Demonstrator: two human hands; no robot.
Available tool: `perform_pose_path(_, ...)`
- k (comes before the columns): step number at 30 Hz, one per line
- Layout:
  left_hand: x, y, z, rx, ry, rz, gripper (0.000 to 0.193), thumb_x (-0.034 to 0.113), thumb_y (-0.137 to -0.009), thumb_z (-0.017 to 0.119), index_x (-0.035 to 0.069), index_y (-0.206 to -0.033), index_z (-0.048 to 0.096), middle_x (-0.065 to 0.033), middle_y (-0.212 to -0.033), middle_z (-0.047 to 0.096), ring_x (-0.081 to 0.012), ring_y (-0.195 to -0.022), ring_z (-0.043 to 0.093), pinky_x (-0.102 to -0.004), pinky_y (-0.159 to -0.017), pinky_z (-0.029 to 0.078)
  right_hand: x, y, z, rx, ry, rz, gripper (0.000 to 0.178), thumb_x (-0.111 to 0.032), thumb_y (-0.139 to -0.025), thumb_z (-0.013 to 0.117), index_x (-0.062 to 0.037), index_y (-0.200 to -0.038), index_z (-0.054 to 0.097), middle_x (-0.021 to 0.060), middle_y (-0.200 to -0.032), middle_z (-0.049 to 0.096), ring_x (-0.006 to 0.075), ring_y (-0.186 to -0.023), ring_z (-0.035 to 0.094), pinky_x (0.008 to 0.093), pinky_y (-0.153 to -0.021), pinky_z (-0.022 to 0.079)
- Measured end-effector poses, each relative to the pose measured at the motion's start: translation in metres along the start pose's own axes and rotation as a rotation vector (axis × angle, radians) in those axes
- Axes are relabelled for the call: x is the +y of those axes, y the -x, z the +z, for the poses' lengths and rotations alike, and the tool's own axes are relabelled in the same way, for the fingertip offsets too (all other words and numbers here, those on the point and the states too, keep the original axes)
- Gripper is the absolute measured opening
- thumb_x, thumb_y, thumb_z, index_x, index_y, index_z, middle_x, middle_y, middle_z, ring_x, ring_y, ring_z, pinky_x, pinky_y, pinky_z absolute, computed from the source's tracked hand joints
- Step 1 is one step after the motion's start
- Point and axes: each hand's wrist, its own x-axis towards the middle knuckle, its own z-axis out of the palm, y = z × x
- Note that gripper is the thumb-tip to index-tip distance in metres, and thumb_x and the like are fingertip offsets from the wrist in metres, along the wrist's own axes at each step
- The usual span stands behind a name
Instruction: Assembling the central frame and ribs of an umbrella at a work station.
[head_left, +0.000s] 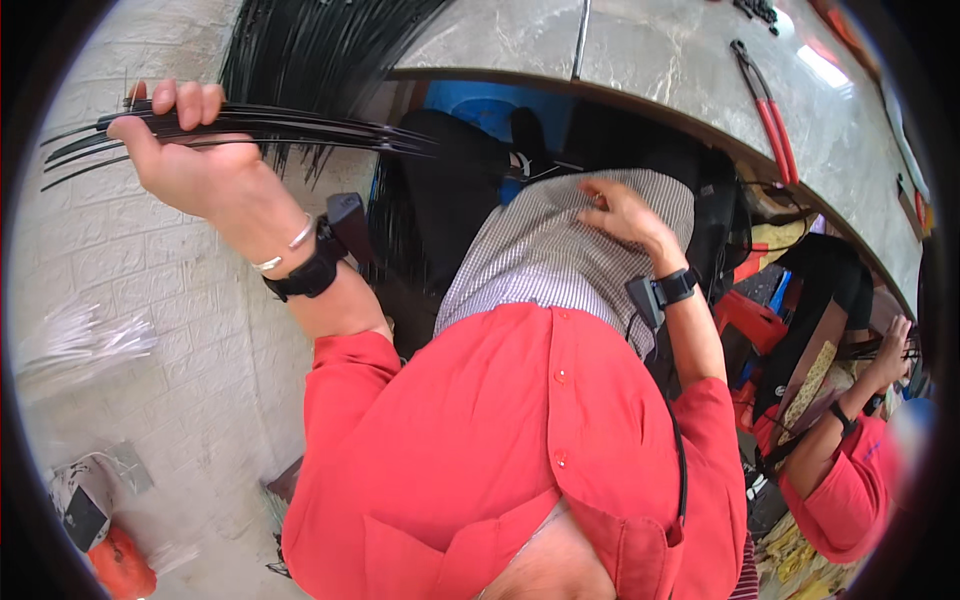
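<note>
L hand (195, 172) has its grip wrapped round a bunch of thin black strips (310, 126), out to the L nr the bigger black bundle (300, 45); R hand (632, 213) is slack, fingers apart over the striped apron (500, 250), nothing seen in it. Strips prob. light, springy & a bit slick, so best held full-fist nr mid-length, as ends splay.

The raised left hand (196, 166) curls; the right hand (630, 214) spreads loosely.
</note>
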Motion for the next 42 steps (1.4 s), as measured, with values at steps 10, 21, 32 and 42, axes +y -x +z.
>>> perform_pose_path(10,-0.095,0.092,0.068,-0.148,-0.159,-0.133,0.080,0.071,-0.076,0.048,-0.003,-0.105,0.048,0.0019,-0.059,0.040,-0.0060,-0.045,0.035,-0.0210,-0.039,0.024,-0.103,0.027,-0.071,0.507,-0.157,-0.107,0.016,-0.007,-0.084,0.059,0.0028,-0.096,0.063,0.0128,-0.078,0.067,0.0194,-0.074,0.067,0.0286,-0.066,0.051)
perform_pose_path(21,-0.137,0.125,0.083,-0.457,0.083,-0.215,0.057,0.046,-0.096,0.040,-0.002,-0.125,0.047,0.0000,-0.072,0.053,-0.0024,-0.056,0.041,-0.0169,-0.050,0.032,-0.204,0.009,-0.081,0.781,-0.171,-0.574,0.046,-0.001,-0.069,0.074,-0.0010,-0.113,0.058,0.0119,-0.115,0.053,0.0168,-0.090,0.059,0.0244,-0.063,0.051)
perform_pose_path(32,-0.152,0.123,0.070,-0.383,0.110,-0.136,0.054,0.042,-0.094,0.047,0.001,-0.128,0.048,0.0011,-0.080,0.060,-0.0029,-0.063,0.045,-0.0174,-0.056,0.037,-0.214,-0.011,-0.073,0.728,-0.052,-0.558,0.042,-0.007,-0.068,0.077,-0.0017,-0.106,0.061,0.0105,-0.109,0.056,0.0186,-0.086,0.060,0.0251,-0.061,0.050)
perform_pose_path(42,-0.153,0.123,0.073,-0.414,0.054,-0.100,0.050,0.040,-0.094,0.050,0.000,-0.125,0.052,0.0056,-0.071,0.053,-0.0019,-0.060,0.044,-0.0174,-0.054,0.036,-0.213,-0.011,-0.071,0.854,-0.022,-0.568,0.012,-0.001,-0.074,0.070,0.0035,-0.084,0.065,0.0089,-0.077,0.059,0.0142,-0.064,0.058,0.0239,-0.056,0.045)
